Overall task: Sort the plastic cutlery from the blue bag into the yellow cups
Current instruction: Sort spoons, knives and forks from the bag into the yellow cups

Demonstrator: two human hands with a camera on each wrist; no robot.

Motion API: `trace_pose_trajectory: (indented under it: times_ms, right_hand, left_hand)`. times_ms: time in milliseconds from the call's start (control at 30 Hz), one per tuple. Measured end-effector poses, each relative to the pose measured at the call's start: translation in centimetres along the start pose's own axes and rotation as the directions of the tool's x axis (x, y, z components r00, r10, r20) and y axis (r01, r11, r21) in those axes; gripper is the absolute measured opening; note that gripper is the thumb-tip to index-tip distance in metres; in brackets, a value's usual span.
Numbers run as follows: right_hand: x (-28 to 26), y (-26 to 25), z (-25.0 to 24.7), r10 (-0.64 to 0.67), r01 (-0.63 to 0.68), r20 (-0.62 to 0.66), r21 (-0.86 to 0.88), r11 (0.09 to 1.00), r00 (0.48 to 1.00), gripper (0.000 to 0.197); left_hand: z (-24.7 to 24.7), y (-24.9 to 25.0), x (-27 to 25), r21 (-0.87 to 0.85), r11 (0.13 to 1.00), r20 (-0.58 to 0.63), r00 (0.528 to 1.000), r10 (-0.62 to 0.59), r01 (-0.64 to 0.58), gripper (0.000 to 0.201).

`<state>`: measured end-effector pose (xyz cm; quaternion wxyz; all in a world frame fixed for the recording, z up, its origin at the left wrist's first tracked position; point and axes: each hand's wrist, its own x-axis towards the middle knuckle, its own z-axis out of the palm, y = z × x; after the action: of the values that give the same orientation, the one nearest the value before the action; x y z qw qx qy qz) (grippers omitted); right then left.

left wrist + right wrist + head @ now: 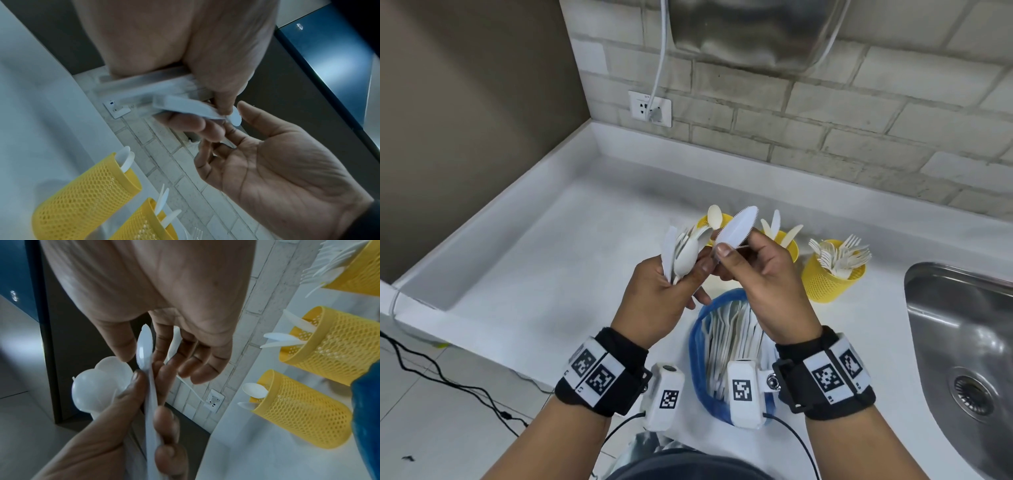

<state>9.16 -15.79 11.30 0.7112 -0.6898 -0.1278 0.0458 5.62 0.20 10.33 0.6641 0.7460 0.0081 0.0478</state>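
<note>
Sorting cutlery over the bag (697, 339), mid-frame.

My left hand (657, 301) grips a bunch of spoons (685, 257); my right hand (763, 284) pinches a knife (738, 228), fingers narrow. Three cups (825, 277) stand upper right on the worktop (551, 274). Pulling the knife could drag spoons loose.

A white serrated plastic knife (736, 228) is raised above the desk, blade tilted up and away, pinched at its handle. Beside it, a fanned bunch of white plastic spoons and knives (681, 251) is gripped upright. Below lies the open blue drawstring bag (697, 346) with more white cutlery inside. Behind stand three yellow perforated plastic cups: one with spoons (705, 222), one with knives (789, 245), one with forks (828, 277).
</note>
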Motion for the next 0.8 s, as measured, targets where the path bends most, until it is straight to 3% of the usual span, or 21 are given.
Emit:
trace_pose_trajectory:
  times_ms: [100, 200, 267, 333, 400, 500, 667, 800]
  right_hand:
    - [-0.1, -0.7, 0.0, -0.047, 0.047, -0.011, -0.003, 0.999, 0.999, 0.028]
    - [-0.2, -1.0, 0.1, -0.094, 0.091, -0.106, -0.033, 0.995, 0.99, 0.037]
    - [-0.5, -1.3, 0.4, -0.202, 0.177, -0.23, -0.125, 0.976, 0.952, 0.045]
    - [-1.0, -2.0, 0.6, -0.39, 0.289, -0.306, -0.325, 0.9, 0.869, 0.046]
    - [-1.4, -2.8, 0.8, -0.565, 0.385, -0.227, -0.531, 0.754, 0.793, 0.04]
    - [-1.5, -3.3, 1.0, -0.648, 0.466, -0.048, -0.655, 0.595, 0.76, 0.021]
    - [-1.3, -3.1, 1.3, -0.639, 0.447, -0.011, -0.705, 0.55, 0.769, 0.013]
    - [-1.2, -3.2, 1.3, -0.634, 0.439, -0.013, -0.709, 0.551, 0.774, 0.015]
  left_hand:
    - [-0.2, -0.1, 0.1, -0.004, 1.0, -0.004, 1.0, 0.016, -0.016, 0.032]
    - [-0.4, 0.0, 0.0, -0.021, 0.999, 0.0, 1.0, 0.025, -0.025, 0.026]
    - [-0.6, -0.1, 0.0, -0.029, 0.999, -0.003, 0.999, 0.034, -0.034, 0.022]
    - [-0.8, -0.1, 0.0, -0.028, 0.999, -0.005, 0.999, 0.045, -0.045, 0.021]
    - [-0.9, -0.2, 0.0, -0.005, 0.999, -0.005, 0.999, 0.047, -0.047, 0.022]
    - [-1.2, -0.4, 0.0, 0.044, 0.998, -0.026, 0.999, 0.043, -0.042, 0.029]
    - [-1.5, -0.7, 0.0, 0.092, 0.992, -0.031, 0.996, 0.086, -0.083, 0.04]
    - [-1.5, -0.7, 0.1, 0.086, 0.993, -0.01, 0.996, 0.087, -0.086, 0.033]
